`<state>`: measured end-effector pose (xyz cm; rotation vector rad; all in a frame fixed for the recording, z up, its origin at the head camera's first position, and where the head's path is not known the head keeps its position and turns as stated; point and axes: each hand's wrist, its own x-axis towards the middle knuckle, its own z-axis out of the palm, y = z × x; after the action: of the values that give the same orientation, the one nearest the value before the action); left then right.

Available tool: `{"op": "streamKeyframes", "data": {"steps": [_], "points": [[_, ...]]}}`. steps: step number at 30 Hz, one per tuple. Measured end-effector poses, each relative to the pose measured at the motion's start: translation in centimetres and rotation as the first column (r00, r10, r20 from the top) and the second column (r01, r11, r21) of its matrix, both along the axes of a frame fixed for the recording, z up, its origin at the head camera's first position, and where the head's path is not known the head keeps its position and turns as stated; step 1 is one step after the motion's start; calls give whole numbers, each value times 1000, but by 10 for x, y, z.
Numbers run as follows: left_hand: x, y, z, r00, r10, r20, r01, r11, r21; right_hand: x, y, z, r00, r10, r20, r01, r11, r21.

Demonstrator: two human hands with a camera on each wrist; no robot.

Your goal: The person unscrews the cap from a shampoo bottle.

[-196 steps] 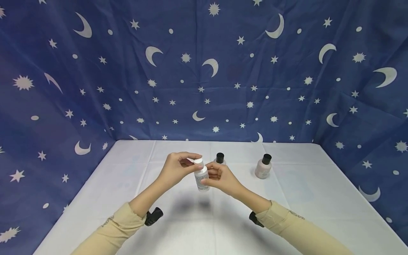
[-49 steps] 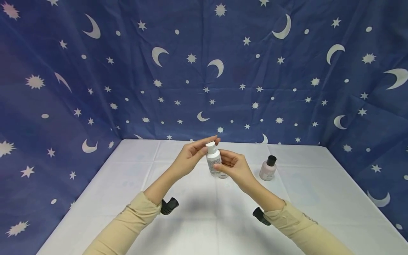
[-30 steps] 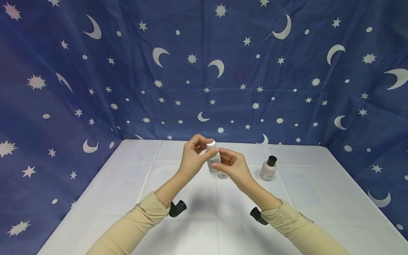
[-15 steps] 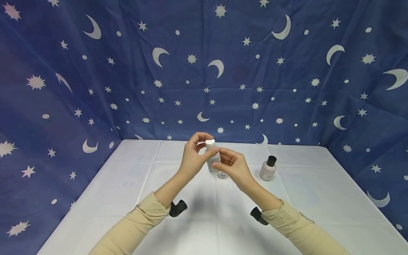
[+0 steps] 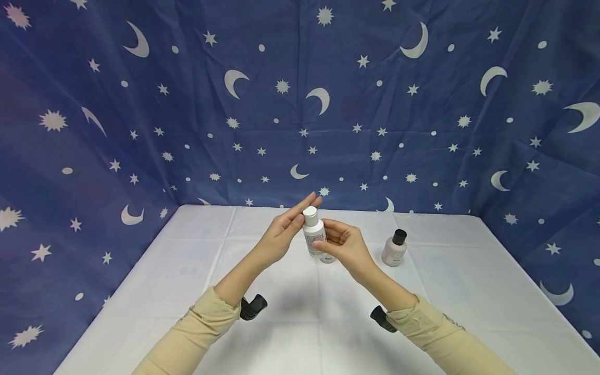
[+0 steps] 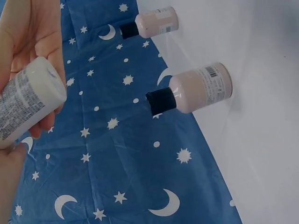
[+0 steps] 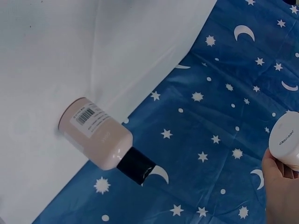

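Observation:
Above the table, my right hand [image 5: 347, 247] holds a small white bottle [image 5: 313, 237] with a grey printed label, thumb in front and fingers behind. My left hand [image 5: 276, 237] is at the bottle's white cap [image 5: 310, 211], its fingers stretched out past the cap and its thumb alongside. From below, the left wrist view shows the base of the white bottle [image 6: 49, 84] and the fingers of the right hand [image 6: 39, 42] around its body. In the right wrist view, stamped characters show on the base of the white bottle [image 7: 286, 135], next to the right hand [image 7: 282, 196].
A pale pink bottle [image 5: 394, 251] with a black cap stands on the white-covered table [image 5: 436, 323], right of the hands. A second bottle [image 5: 327, 258] stands behind the held one, mostly hidden. Blue cloth [image 5: 356, 104] with moons and stars surrounds the table's back and sides.
My left hand has gone from pinching the cap with curled fingers to straightened fingers beside it. Since the oldest frame, the bottle has moved slightly right and away; my right hand still grips it.

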<state>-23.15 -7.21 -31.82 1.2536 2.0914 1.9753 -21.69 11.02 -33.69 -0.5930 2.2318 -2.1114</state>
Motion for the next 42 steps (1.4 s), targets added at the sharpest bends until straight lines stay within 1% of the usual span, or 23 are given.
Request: {"op": "streamKeyframes", "data": {"steps": [3, 6, 8, 11, 14, 16, 20, 26, 30, 36, 38, 39, 42], "points": [[0, 1, -1, 999, 40, 13, -40, 999, 29, 0, -1, -1, 1000, 0, 5, 0, 1000, -2], [0, 4, -1, 995, 77, 57, -81, 993, 82, -1, 0, -3, 1000, -13, 2, 13, 1000, -4], [0, 5, 0, 990, 114, 86, -123, 986, 110, -2, 1, -4, 1000, -23, -1, 23, 1000, -7], [1, 7, 1, 976, 179, 121, -195, 971, 136, -2, 1, -5, 1000, -26, 1, 26, 999, -20], [1, 8, 2, 958, 258, 125, -273, 953, 131, -1, 0, -5, 1000, -14, 4, 14, 999, -36], [1, 9, 1, 947, 293, 130, -309, 942, 128, 0, -1, -5, 1000, -9, 4, 9, 999, -39], [1, 12, 1, 929, 340, 144, -357, 928, 111, 1, -2, -5, 1000, -11, 2, 11, 1000, -25], [1, 17, 2, 911, 387, 143, -401, 912, 87, 1, -2, -4, 1000, -16, 4, 16, 1000, -17], [1, 20, 1, 913, 387, 126, -400, 911, 98, 2, -1, -5, 1000, -15, 6, 15, 1000, -22], [2, 20, 0, 926, 368, 79, -375, 920, 116, 3, 0, -5, 1000, -8, 2, 8, 1000, -27], [1, 18, 0, 939, 336, 69, -343, 931, 129, 3, -1, -5, 1000, 2, 5, -2, 999, -32], [1, 17, 0, 948, 310, 65, -316, 939, 132, 3, -1, -6, 1000, 6, 8, -6, 999, -31], [-2, 11, -3, 977, 206, 52, -211, 971, 115, 3, 0, -7, 1000, 9, 21, -8, 1000, -26]]}}
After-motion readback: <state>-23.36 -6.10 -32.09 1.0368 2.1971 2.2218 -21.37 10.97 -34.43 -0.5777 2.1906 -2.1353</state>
